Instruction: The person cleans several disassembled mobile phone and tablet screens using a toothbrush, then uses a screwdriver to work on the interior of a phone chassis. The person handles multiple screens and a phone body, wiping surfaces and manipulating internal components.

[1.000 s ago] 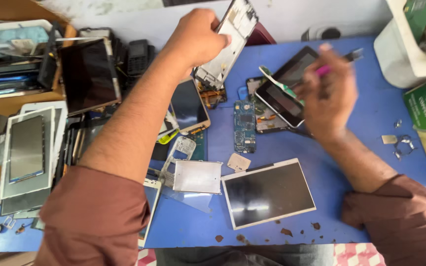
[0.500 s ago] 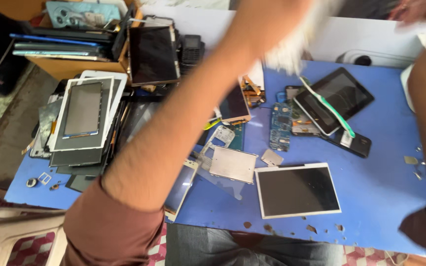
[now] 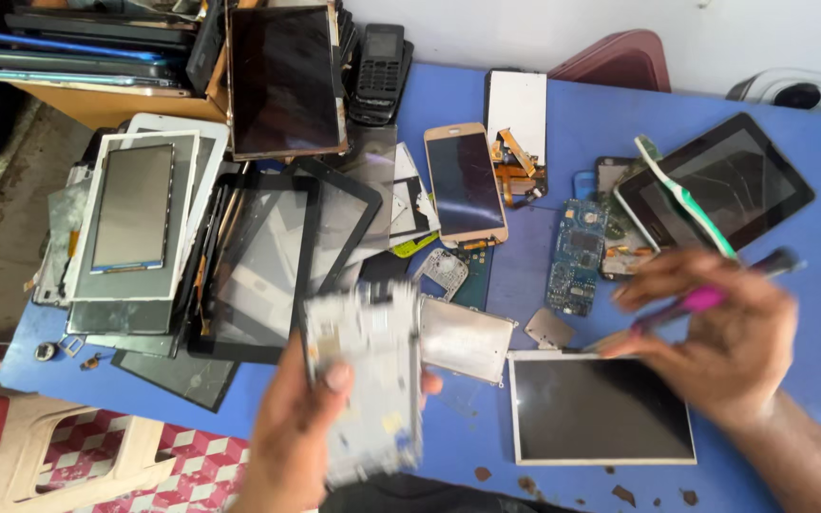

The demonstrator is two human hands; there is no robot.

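**Two hands, a stripped phone frame and a bench full of screens**

Nearest the camera, the left hand (image 3: 301, 437) grips a pale, blurred phone frame (image 3: 368, 375), the thumb pressed on its face and the fingers (image 3: 429, 385) curled round its far edge, holding it upright above the blue bench (image 3: 563, 104). To the right, the right hand (image 3: 724, 337) is closed round a pink-handled tool (image 3: 705, 296), whose dark end juts out past the knuckles; motion blur hides how the tip sits. Between and just below the two hands lies a white-framed display panel (image 3: 601, 408), dark side up, flat on the bench. Just behind the phone frame rests a silver metal plate (image 3: 466, 340), with a small square metal shield (image 3: 550, 328) beside it.

Beyond the right hand's fingers lie a blue circuit board (image 3: 577, 256) and a cracked black tablet (image 3: 715, 190), a white-and-green toothbrush (image 3: 686, 204) laid across its near corner. Farther from the left hand's fingers, a gold-trimmed phone screen (image 3: 466, 182) lies face up next to a white phone panel with orange ribbon cables (image 3: 517, 128). To the left of that hand sits a heap of glass touch panels (image 3: 273, 252) and a white-bordered tablet screen (image 3: 135, 214). Farthest off, a large dark tablet (image 3: 284, 81) leans by an old keypad phone (image 3: 380, 66), with more tablets stacked on a wooden shelf (image 3: 106, 103).
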